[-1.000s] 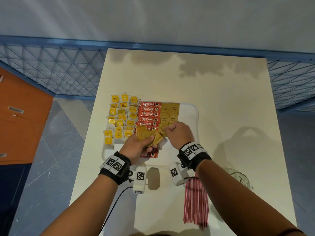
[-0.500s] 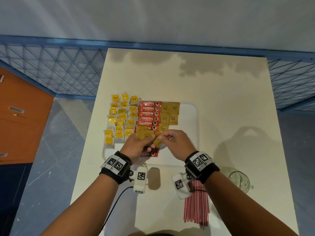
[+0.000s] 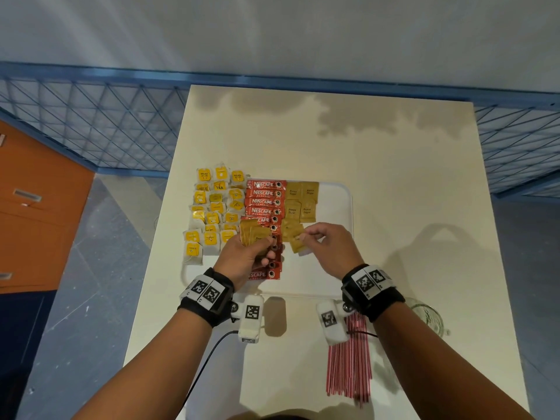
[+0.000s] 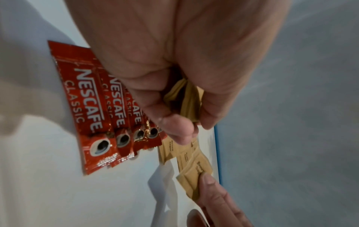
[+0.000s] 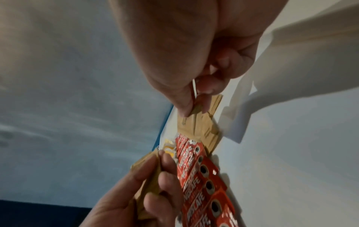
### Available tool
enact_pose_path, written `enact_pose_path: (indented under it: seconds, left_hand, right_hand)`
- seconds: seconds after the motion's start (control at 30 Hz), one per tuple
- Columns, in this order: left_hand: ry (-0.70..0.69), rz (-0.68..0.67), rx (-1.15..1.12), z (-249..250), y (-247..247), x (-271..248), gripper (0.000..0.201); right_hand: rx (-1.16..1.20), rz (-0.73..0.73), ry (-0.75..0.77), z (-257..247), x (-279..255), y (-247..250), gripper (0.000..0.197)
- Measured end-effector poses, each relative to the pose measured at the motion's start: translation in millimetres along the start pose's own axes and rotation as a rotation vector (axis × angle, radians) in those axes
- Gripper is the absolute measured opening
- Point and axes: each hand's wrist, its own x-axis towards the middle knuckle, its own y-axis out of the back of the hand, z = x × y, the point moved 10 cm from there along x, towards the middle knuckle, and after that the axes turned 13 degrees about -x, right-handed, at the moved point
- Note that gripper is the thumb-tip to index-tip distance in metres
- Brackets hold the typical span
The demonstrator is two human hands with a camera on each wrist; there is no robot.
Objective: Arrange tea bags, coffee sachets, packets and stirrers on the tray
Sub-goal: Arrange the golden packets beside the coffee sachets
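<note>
A white tray (image 3: 336,207) on the cream table holds yellow-tagged tea bags (image 3: 212,218) on its left, red Nescafe sachets (image 3: 263,198) in a middle column and brown sugar packets (image 3: 301,201) to their right. My left hand (image 3: 247,253) grips a small stack of brown sugar packets (image 4: 184,98) above the red sachets (image 4: 91,107). My right hand (image 3: 325,247) pinches one brown packet (image 3: 295,241) by its edge, just over the packet column; the pinch shows in the right wrist view (image 5: 196,107). Red stirrers (image 3: 348,359) lie on the table near me.
A clear glass (image 3: 428,316) stands on the table at my right forearm. A blue mesh railing (image 3: 91,128) borders the table's far and side edges, and an orange cabinet (image 3: 33,207) stands at the left. The tray's right strip is bare white.
My right hand pulled back from the packet column to my left hand, pinched one packet off the stack, and has now drawn it away to the right.
</note>
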Motion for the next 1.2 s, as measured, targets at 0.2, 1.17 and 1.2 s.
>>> enact_pose_path:
  seconds: [0.2, 1.17, 1.2]
  left_hand:
    - [0.016, -0.005, -0.057, -3, -1, 1, 0.024]
    - [0.05, -0.013, -0.184, -10, -8, -7, 0.024]
    - [0.049, -0.018, -0.18, -9, -8, -7, 0.023]
  right_hand:
    - [-0.027, 0.079, -0.092, 11, 18, 20, 0.019]
    - [-0.227, -0.002, 0.178, -25, 14, -25, 0.017]
    - [-0.236, -0.001, 0.177, -25, 15, -26, 0.017]
